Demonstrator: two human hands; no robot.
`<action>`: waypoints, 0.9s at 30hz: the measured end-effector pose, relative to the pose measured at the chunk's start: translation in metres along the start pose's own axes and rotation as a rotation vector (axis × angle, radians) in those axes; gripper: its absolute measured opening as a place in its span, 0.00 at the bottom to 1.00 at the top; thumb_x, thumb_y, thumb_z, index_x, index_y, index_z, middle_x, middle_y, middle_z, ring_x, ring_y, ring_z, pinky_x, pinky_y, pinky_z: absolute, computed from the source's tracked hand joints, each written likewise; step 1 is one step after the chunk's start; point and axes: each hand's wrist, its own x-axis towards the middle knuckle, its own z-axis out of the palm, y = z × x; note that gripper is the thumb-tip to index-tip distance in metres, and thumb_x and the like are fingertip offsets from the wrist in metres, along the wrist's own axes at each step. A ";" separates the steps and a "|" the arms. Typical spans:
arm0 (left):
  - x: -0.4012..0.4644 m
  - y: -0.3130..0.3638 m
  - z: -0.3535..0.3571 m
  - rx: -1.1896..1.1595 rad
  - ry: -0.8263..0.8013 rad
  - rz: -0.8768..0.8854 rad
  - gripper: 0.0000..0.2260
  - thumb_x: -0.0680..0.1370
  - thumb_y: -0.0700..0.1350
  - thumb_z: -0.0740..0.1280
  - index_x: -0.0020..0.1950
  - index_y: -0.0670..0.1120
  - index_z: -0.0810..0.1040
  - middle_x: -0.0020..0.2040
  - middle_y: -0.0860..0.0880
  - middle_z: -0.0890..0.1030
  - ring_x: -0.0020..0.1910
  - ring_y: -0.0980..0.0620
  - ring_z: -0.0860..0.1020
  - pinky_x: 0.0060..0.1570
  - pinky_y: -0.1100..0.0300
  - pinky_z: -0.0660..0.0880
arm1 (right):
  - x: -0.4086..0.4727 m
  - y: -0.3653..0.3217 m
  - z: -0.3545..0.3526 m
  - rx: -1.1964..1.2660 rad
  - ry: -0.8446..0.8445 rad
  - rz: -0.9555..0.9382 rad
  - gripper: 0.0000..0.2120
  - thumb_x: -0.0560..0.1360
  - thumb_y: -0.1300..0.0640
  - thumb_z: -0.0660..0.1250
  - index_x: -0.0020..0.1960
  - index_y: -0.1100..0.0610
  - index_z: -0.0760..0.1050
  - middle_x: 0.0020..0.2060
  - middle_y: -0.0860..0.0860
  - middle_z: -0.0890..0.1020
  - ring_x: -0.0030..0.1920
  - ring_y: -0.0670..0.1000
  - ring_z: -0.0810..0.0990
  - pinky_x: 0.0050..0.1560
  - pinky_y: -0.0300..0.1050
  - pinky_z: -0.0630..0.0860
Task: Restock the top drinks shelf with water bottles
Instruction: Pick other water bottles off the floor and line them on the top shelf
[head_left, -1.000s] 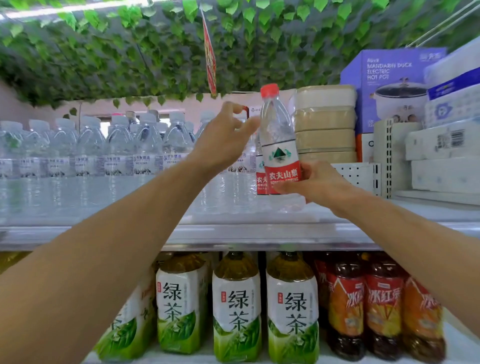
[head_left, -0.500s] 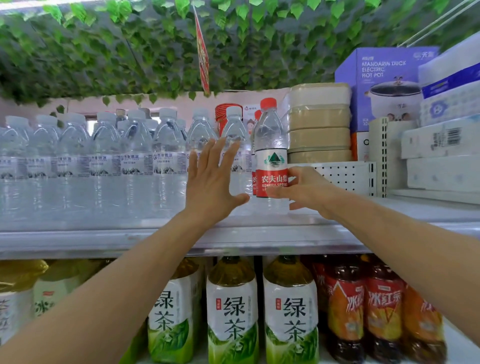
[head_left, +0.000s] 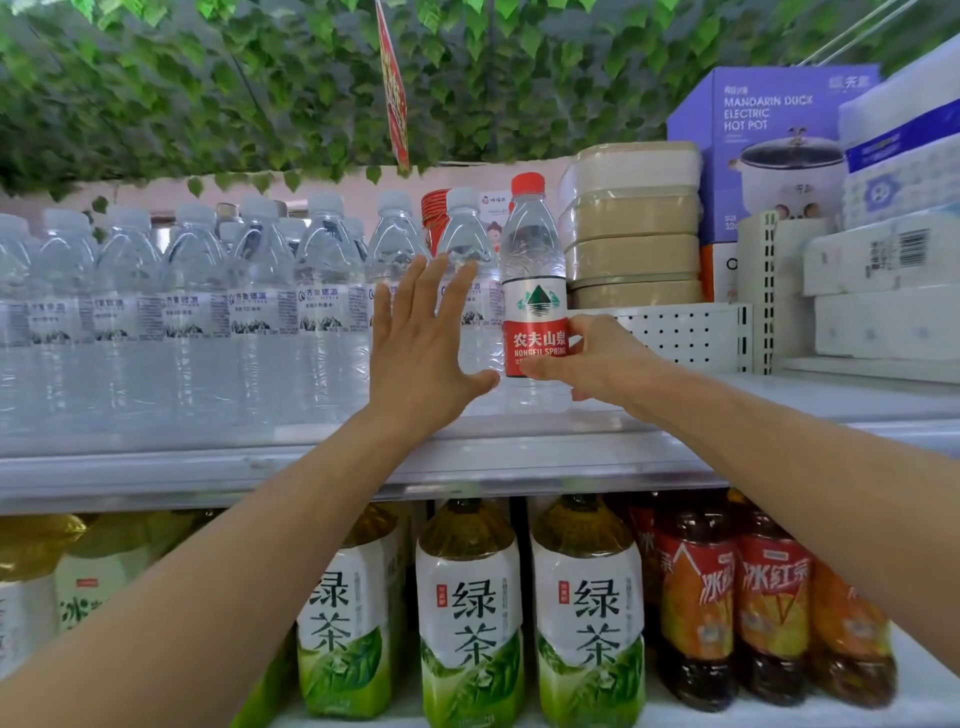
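Note:
A red-capped water bottle (head_left: 534, 270) with a red and white label stands upright on the top shelf (head_left: 363, 467), at the right end of the row. My right hand (head_left: 587, 358) grips it at the label. My left hand (head_left: 426, 338) is flat and spread, its palm against the white-capped water bottles (head_left: 208, 291) just left of the red-capped one. These clear bottles fill the shelf to the left in several rows. A red cap shows behind the row, partly hidden.
Stacked beige lidded containers (head_left: 631, 234) sit right of the bottle behind a white perforated divider (head_left: 675, 332). A purple hot pot box (head_left: 769, 145) and white packs (head_left: 883, 291) stand further right. Green tea bottles (head_left: 467, 613) and red tea bottles (head_left: 769, 603) fill the lower shelf. Leaves hang overhead.
My right hand lowered the red-capped bottle onto the shelf and stood it upright. My left hand dropped from the bottle tops and spread flat against the white-capped bottles.

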 end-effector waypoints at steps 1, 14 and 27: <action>0.000 0.000 0.000 -0.007 0.002 0.000 0.47 0.71 0.59 0.74 0.81 0.53 0.50 0.81 0.49 0.50 0.80 0.48 0.43 0.77 0.46 0.39 | 0.000 0.000 0.000 -0.011 -0.006 0.002 0.15 0.71 0.51 0.77 0.51 0.44 0.73 0.42 0.42 0.81 0.45 0.43 0.79 0.37 0.38 0.73; -0.056 0.035 -0.045 -0.230 0.084 0.004 0.23 0.76 0.54 0.70 0.70 0.49 0.73 0.68 0.49 0.74 0.69 0.47 0.68 0.66 0.51 0.64 | -0.094 -0.009 -0.013 -0.521 0.408 -0.267 0.19 0.77 0.47 0.67 0.67 0.50 0.74 0.61 0.45 0.78 0.61 0.47 0.75 0.55 0.47 0.72; -0.242 0.144 -0.045 -0.435 -0.440 -0.189 0.23 0.76 0.57 0.69 0.69 0.56 0.69 0.49 0.59 0.80 0.44 0.56 0.80 0.42 0.51 0.79 | -0.296 0.086 -0.041 -0.598 0.058 -0.157 0.12 0.76 0.52 0.68 0.58 0.52 0.78 0.49 0.45 0.78 0.44 0.50 0.79 0.47 0.52 0.77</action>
